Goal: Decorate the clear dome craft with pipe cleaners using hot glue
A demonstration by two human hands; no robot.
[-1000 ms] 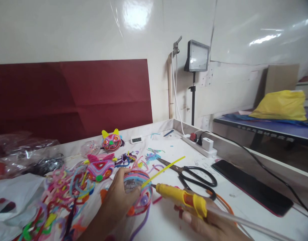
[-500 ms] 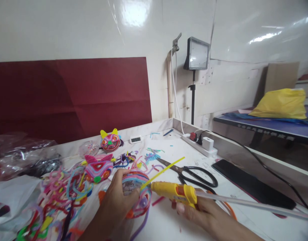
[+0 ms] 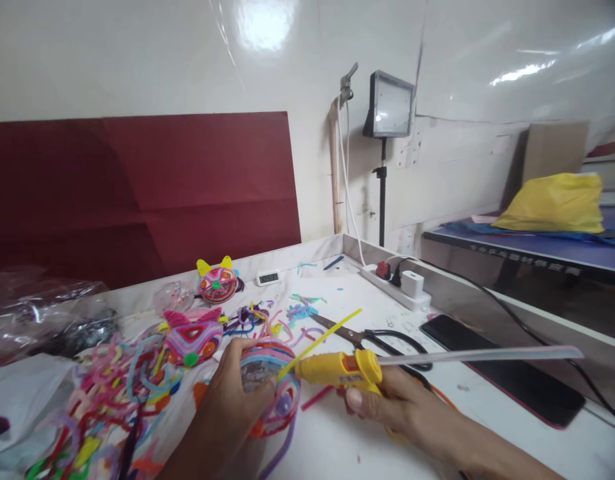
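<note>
The craft piece (image 3: 286, 393), round and banded with coloured strips, is in the left hand (image 3: 240, 393), nearer than the scissors (image 3: 360, 339) and left of them; that hand's grip is clamped on its side, thumb over the front. A yellow strip (image 3: 320, 344) slants from the thumb up toward the scissors. The right hand (image 3: 390, 400), also nearer than the scissors, has its grip closed around a yellow glue gun (image 3: 327, 369) aimed at the piece; whether they touch cannot be told. The gun's label is too small to read. 2 things, a pink-eared mask (image 3: 195, 335) and a yellow-eared mask (image 3: 217, 285), sit left of the scissors on the bench (image 3: 337, 427). Beyond the scissors, leftward, a white digital display (image 3: 267, 277) shows blurred digits; a phone (image 3: 517, 383) lies to their right. Far beyond them, rightward, a blue table's edge (image 3: 527, 260) carries white Chinese lettering ending 器材供应商, its start blurred.
</note>
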